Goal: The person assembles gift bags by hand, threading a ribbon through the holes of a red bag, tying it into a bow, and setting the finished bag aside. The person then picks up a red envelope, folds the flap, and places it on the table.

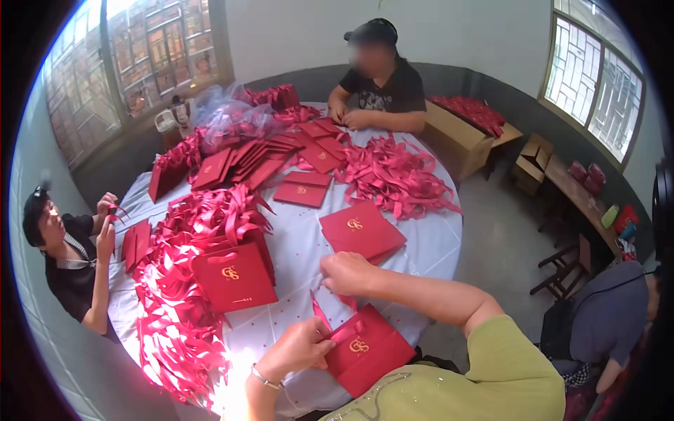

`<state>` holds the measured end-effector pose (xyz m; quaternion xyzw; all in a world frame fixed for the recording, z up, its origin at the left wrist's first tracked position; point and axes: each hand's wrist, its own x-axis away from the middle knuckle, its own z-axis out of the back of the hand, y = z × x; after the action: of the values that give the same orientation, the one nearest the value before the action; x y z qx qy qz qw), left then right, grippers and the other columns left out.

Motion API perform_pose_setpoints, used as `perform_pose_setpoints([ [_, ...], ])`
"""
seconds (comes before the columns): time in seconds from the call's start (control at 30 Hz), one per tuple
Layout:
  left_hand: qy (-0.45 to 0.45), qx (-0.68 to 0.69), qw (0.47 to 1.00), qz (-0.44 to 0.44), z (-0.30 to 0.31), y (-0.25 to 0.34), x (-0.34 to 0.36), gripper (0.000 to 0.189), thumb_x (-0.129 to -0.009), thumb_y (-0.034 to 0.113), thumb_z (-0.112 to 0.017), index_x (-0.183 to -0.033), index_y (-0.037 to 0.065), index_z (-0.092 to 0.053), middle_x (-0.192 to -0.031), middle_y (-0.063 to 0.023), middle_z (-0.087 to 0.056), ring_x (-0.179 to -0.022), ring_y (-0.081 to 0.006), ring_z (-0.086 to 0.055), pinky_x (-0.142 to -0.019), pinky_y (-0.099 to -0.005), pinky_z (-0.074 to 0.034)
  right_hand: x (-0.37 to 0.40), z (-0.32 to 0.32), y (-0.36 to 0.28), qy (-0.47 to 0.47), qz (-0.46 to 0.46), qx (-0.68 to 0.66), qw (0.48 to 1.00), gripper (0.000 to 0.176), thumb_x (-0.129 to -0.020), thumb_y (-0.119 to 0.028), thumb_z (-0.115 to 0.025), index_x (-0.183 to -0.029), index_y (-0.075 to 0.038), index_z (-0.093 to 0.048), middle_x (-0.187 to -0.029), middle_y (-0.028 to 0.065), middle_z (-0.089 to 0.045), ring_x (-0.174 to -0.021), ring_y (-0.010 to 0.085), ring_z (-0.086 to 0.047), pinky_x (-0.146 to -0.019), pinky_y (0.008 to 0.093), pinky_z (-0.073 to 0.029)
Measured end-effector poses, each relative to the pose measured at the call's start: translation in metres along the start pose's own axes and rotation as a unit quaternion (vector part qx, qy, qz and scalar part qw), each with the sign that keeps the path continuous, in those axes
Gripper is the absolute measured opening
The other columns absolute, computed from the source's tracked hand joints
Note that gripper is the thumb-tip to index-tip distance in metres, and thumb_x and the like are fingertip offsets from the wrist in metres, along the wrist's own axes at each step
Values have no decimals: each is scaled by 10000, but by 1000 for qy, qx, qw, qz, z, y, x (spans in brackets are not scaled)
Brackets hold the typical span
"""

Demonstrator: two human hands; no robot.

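Observation:
A red bag (372, 351) with a gold logo lies at the table's near edge, ribbon at its top. My left hand (302, 344) is closed at the bag's upper left corner, thumb and fingers pressed together on it. Above the bag, my right hand (347, 274) is closed, with a ribbon (345, 300) running below it; the exact grip is hidden. Just beyond that hand lies a stack of flat red bags (361, 231). To the left, another logo bag (235, 277) rests against a long heap of red ribbons (175, 309).
Across the white-covered table (288, 231), a person (382, 84) works near a ribbon pile (397, 175) and more bags (302, 189). Another person (70, 259) holds a ribbon at the left. A cardboard box (456, 140) stands behind; someone in grey (607, 316) is at the right.

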<state>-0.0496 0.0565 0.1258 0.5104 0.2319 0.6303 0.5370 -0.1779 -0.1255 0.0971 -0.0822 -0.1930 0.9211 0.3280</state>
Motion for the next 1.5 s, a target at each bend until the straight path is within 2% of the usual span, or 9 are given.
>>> perform_pose_setpoints([
  [0.43,0,15,999,-29,-7,-13,-11,126,-902,44,-644,-955,-22,-551,-687,-72,-650,-585,-151,-677,-494,-292,-545,11,-5,-24,13,42,-63,997,332,-813,-353,-709,-935,-44,-717,-916,196,-710,-901,374,-681,-803,454,-537],
  [0.6,-35,-27,998,-44,4,-10,-6,158,-944,112,-607,-1010,-21,-552,-769,-70,-668,-596,-168,-665,-544,-309,-559,-1,59,-119,-54,243,-372,894,212,-941,-90,-605,-1107,2,-697,-793,47,-671,-702,71,-618,-642,246,-511],
  [0.67,-56,39,997,-42,1,-29,-19,164,-946,90,-610,-1061,-12,-551,-810,-69,-666,-617,-152,-658,-536,-297,-554,-5,78,-167,-79,323,-417,846,251,-932,-91,-606,-1161,-20,-682,-812,78,-688,-702,120,-649,-630,282,-525],
  [0.73,-48,90,995,-8,-1,-29,-20,249,-943,60,-621,-1177,39,-537,-848,-56,-650,-638,-120,-638,-512,-280,-544,-36,37,-171,-13,452,-208,867,120,-776,-33,-614,-807,-11,-728,-641,105,-655,-549,233,-617,-482,397,-493],
  [0.87,-46,22,999,5,2,-8,-9,208,-918,73,-652,-1067,-24,-543,-686,-67,-638,-563,-148,-659,-483,-263,-502,-21,26,-113,-93,306,-151,935,140,-730,-136,-644,-757,-20,-716,-718,173,-686,-660,367,-659,-629,449,-531],
  [1.07,-15,33,999,6,1,-7,-9,181,-890,89,-683,-980,-41,-595,-719,-94,-654,-562,-170,-683,-506,-315,-532,-8,27,11,30,131,-176,975,199,-847,-154,-674,-956,8,-711,-795,130,-712,-739,206,-689,-680,349,-546],
  [1.2,-3,51,999,11,2,-8,-7,126,-885,61,-694,-932,-17,-607,-731,-46,-648,-571,-107,-648,-493,-262,-509,2,47,26,-32,-64,-286,956,128,-863,-91,-662,-914,17,-707,-716,46,-674,-579,106,-632,-519,271,-505],
  [1.37,22,41,999,-20,1,-8,-7,112,-852,50,-676,-880,-53,-640,-703,-101,-664,-577,-148,-670,-523,-296,-518,-1,32,16,-51,-14,-184,982,175,-834,-146,-701,-895,16,-725,-699,83,-684,-601,146,-655,-589,304,-527],
  [1.5,23,26,999,-21,0,-8,-8,118,-848,52,-677,-878,-55,-639,-697,-110,-661,-578,-151,-669,-534,-302,-520,-6,12,1,-3,33,17,999,287,-771,-283,-746,-811,0,-719,-778,210,-685,-750,369,-678,-705,452,-535],
])
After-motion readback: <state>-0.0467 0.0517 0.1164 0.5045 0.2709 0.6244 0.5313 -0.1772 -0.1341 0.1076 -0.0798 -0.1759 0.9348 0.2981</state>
